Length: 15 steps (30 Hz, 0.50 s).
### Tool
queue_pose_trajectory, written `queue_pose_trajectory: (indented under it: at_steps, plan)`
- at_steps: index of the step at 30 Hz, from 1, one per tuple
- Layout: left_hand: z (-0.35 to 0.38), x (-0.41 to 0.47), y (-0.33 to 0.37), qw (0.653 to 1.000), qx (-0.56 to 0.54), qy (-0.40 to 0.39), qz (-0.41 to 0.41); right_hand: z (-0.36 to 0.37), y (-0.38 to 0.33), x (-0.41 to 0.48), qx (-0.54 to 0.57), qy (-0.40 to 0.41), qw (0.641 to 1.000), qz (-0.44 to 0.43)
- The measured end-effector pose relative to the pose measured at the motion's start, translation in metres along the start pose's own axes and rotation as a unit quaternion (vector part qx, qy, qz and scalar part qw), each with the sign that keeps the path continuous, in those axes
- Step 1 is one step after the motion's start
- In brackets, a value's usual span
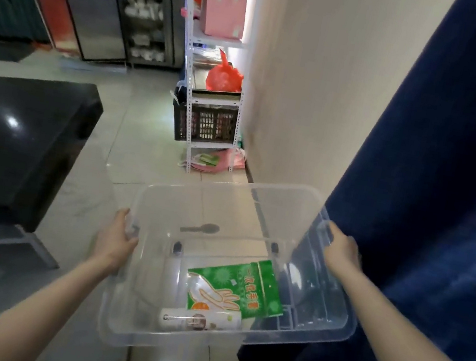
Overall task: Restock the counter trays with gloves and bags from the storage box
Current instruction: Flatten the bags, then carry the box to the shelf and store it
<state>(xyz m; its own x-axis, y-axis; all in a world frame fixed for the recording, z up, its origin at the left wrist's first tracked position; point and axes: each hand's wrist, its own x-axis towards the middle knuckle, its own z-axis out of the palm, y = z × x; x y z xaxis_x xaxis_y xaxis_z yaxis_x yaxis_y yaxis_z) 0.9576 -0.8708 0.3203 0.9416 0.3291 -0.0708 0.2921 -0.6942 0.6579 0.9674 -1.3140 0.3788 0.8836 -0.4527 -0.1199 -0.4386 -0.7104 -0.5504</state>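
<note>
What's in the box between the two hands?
Head view: between left hand and right hand, the clear box holds a green glove packet and a white roll.

The blue curtain (452,186) runs off the right edge; the white shelf's (212,48) contents are blurred.

A pale grey tiled floor (145,119) carries a tall white perforated-metal shelf unit (194,102) against the cream wall. Its shelves hold a pink paper bag (224,7), a red plastic bag (224,77) and a black slatted plastic crate (205,123).
</note>
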Motion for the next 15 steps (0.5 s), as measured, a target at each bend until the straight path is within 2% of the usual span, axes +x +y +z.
queue_pose_trajectory:
  at_steps: [9, 15]
  plan:
    - [0.030, 0.226, 0.031, 0.998, 0.029, 0.050, -0.027, 0.082, -0.126, 0.233, -0.053, -0.067, 0.990, -0.108]
    - [0.023, 0.372, 0.070, 0.996, 0.017, 0.075, -0.039, 0.117, -0.222, 0.369, -0.053, -0.072, 0.989, -0.117]
